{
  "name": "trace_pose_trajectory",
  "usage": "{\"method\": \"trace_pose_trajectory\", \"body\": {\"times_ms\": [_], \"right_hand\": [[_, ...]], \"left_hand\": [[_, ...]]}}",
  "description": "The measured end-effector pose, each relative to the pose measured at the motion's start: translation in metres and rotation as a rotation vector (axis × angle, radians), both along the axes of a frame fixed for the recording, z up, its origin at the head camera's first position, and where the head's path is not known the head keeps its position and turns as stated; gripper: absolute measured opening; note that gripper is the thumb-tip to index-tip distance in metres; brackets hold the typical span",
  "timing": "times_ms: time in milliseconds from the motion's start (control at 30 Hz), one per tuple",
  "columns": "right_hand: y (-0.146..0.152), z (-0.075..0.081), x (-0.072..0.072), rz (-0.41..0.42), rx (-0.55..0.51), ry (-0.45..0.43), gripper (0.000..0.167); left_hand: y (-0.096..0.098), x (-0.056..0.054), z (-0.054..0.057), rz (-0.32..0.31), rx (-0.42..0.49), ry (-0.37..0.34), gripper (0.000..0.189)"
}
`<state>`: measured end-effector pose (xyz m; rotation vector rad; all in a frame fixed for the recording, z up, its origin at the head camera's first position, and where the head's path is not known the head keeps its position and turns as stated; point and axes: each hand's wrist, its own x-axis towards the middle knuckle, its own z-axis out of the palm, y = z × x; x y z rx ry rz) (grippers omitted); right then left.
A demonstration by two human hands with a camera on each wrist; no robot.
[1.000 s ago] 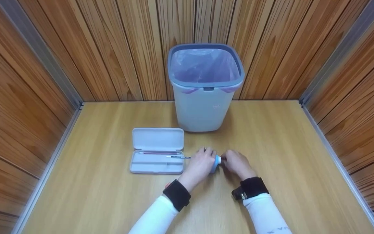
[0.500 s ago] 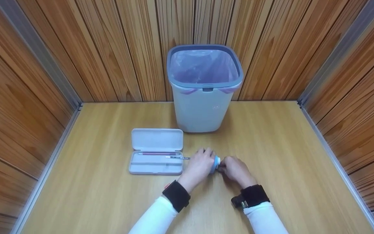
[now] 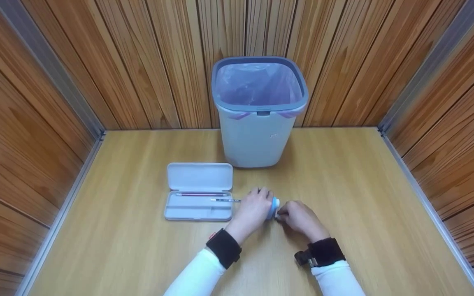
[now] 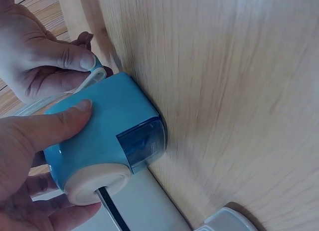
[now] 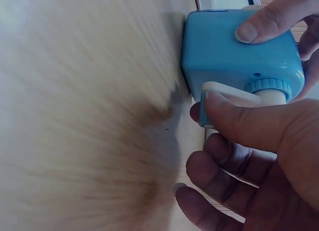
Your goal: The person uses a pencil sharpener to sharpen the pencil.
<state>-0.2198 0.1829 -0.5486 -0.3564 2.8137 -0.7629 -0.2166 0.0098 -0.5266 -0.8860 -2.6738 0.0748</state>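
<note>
A blue crank pencil sharpener (image 4: 107, 101) lies on the table, mostly behind my left hand (image 3: 253, 209) in the head view. My left hand grips its body, thumb across the top face in the left wrist view. A pencil (image 4: 113, 210) sticks out of the round white front of the sharpener; its other end reaches over the pencil case in the head view. On the opposite side, my right hand (image 3: 301, 217) pinches the knob of the white crank handle (image 5: 229, 93) between thumb and forefinger. Its remaining fingers curl loosely below the knob in the right wrist view.
Left of the hands lies an open grey pencil case (image 3: 187, 212), lid tilted back, with a second pencil (image 3: 202, 194) inside. Behind stands a lined trash bin (image 3: 253, 139). Wood-panelled walls (image 3: 196, 37) enclose the table at the back and both sides.
My right hand has swung a little toward the table's front with the crank handle, which now points lower. The left hand, sharpener and pencil stay nearly in place.
</note>
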Motion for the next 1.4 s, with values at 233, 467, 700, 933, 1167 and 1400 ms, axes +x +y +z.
{"method": "trace_pose_trajectory", "body": {"times_ms": [233, 467, 700, 933, 1167, 1400], "right_hand": [[-0.002, -0.001, -0.002, -0.028, 0.034, -0.001, 0.005], [-0.005, 0.000, -0.004, -0.021, 0.050, 0.008, 0.003], [-0.003, 0.005, -0.005, -0.026, 0.007, 0.060, 0.012], [-0.007, 0.017, -0.006, -0.078, -0.097, 0.286, 0.026], [-0.025, 0.022, -0.006, 0.075, -0.259, 0.408, 0.032], [-0.044, 0.015, -0.012, 0.218, -0.235, 0.352, 0.050]], "left_hand": [[-0.001, 0.000, -0.001, 0.013, 0.024, -0.036, 0.039], [-0.004, 0.002, -0.003, 0.055, 0.058, -0.074, 0.041], [-0.008, 0.003, -0.002, 0.088, 0.137, -0.150, 0.068], [-0.019, 0.006, -0.005, 0.045, 0.238, -0.197, 0.080], [-0.039, 0.011, -0.004, 0.070, 0.330, -0.262, 0.081], [-0.057, 0.014, -0.009, 0.133, 0.410, -0.303, 0.077]]}}
